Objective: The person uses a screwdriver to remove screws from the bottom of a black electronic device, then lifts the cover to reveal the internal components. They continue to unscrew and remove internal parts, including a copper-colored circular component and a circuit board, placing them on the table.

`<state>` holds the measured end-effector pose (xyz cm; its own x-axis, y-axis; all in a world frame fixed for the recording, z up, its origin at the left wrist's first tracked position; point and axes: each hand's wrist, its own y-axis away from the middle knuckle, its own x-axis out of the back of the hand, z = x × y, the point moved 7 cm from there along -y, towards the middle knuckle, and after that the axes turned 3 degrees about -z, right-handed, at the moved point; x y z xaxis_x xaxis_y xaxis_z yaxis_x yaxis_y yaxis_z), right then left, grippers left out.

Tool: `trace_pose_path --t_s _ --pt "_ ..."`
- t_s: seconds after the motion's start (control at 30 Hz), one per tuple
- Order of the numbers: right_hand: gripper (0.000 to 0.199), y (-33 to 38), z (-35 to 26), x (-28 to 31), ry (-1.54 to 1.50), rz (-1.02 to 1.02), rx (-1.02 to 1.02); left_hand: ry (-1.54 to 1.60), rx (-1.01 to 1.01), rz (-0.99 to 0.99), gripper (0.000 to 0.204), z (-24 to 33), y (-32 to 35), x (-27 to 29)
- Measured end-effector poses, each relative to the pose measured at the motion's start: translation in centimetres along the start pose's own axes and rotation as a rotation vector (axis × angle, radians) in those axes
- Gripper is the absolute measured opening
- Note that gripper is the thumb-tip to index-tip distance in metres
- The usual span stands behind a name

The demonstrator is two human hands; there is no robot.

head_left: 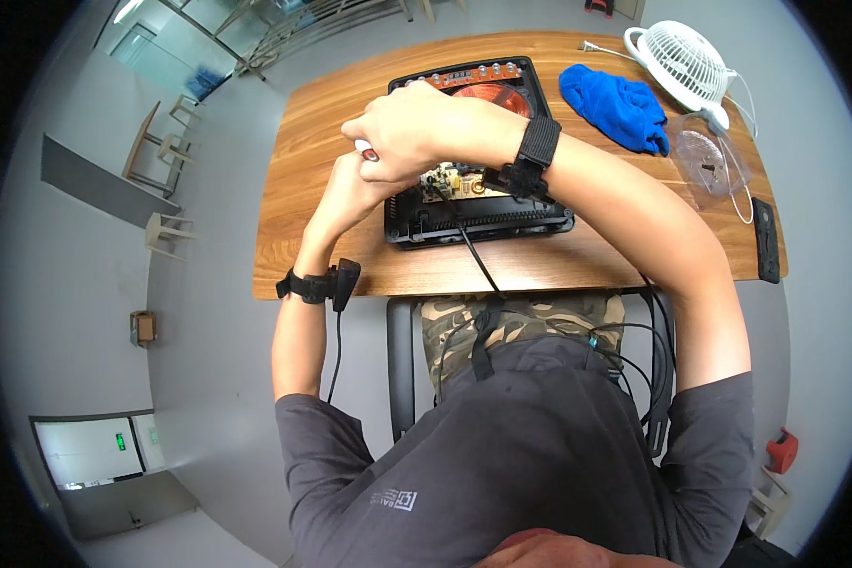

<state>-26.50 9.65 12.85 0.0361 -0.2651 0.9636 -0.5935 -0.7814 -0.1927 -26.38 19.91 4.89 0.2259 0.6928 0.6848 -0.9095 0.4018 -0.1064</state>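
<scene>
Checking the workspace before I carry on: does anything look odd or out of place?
Yes: the black appliance lies open, its reddish coil and circuit board exposed. The blue cloth is bunched up rather than flat.

Smooth wood tabletop (322,123), plastic casing (506,225)

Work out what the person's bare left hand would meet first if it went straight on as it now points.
Most likely the bare right hand, just ahead of the left hand; whether they touch is unclear from this view.
</scene>
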Motion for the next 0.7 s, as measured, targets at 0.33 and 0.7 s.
trace_pose_path --t_s 0.33,0.7 --pt "0.039 -0.6 1.4 -0.8 0.147 0.236 0.031 -0.079 0.047 0.059 0.034 1.3 -1.0 -0.9" --pt "0.033 -0.3 0.0 0.0 0.115 0.118 -0.048 -0.216 -0.045 0.131 0.030 0.9 -1.1 -0.8"
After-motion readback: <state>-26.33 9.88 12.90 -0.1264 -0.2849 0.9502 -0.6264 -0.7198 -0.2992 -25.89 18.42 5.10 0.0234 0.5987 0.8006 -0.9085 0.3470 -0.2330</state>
